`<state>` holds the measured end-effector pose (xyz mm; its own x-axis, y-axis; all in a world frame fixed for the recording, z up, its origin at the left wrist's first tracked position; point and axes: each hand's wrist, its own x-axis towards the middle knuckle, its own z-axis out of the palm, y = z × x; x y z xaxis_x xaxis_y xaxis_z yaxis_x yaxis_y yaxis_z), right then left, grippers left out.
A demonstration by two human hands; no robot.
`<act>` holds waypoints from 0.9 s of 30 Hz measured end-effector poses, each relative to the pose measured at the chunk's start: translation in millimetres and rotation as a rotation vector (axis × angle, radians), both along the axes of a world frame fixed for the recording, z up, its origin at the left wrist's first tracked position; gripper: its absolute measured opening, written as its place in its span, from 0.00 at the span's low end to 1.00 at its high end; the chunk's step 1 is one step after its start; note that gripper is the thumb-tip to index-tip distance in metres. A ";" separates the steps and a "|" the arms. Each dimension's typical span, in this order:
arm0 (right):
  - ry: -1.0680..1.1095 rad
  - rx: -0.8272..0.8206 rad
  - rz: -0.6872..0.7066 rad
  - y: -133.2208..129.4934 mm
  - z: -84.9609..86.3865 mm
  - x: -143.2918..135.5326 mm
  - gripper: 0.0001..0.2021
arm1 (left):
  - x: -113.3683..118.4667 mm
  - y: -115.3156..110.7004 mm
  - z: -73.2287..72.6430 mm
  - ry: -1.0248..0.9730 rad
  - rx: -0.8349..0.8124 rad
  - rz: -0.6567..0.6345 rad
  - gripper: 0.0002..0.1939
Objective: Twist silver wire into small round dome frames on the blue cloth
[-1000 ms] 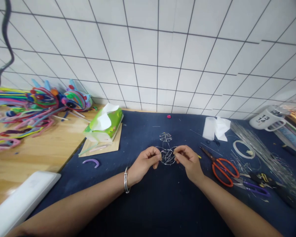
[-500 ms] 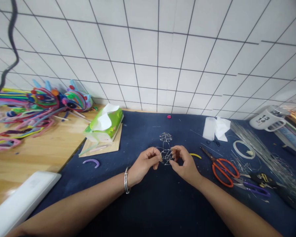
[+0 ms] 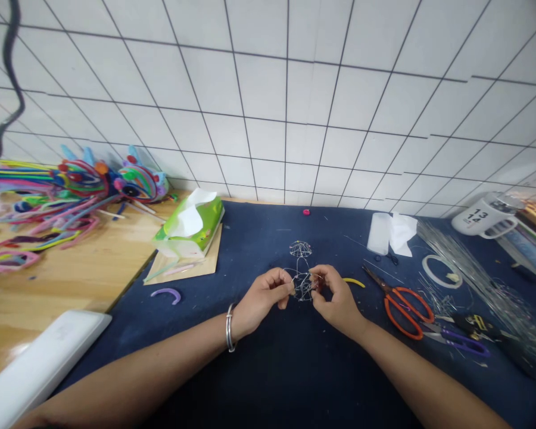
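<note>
Head view: a small wire figure [image 3: 302,275] made of thin silvery wire stands near the middle of the tabletop [image 3: 295,369], on its dark blue cloth. The left hand [image 3: 261,301] pinches the figure's lower part from one side with fingertips pressed together; the right hand [image 3: 337,298] pinches it from the other side, fingers curled. A short yellow piece [image 3: 354,281] lies just beside the right hand. Orange-handled scissors [image 3: 399,301] lie nearer the right edge. A green tissue pack [image 3: 188,227] sits toward the far left, colourful pipe cleaners [image 3: 62,196] beyond it.
</note>
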<state>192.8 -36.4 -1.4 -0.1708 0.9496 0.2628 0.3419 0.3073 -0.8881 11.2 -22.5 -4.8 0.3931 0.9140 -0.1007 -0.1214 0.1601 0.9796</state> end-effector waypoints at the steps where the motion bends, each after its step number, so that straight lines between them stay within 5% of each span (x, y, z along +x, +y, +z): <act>1: -0.001 -0.006 -0.012 0.0 -0.6 -0.2 0.18 | 0.2 -0.5 0.6 0.000 -0.002 -0.007 0.06; 20: 0.128 -0.106 -0.039 1.9 7.3 3.8 0.05 | 0.0 -0.2 1.6 -0.005 0.004 -0.016 0.06; 27: 0.248 -0.226 -0.035 3.2 7.1 5.0 0.09 | 0.5 0.2 3.1 0.003 -0.010 -0.016 0.07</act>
<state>197.8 -33.2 5.8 -0.0947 0.9927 0.0748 0.1139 0.0854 -0.9898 11.7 -22.3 -1.6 0.4074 0.9065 -0.1111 -0.1161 0.1720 0.9782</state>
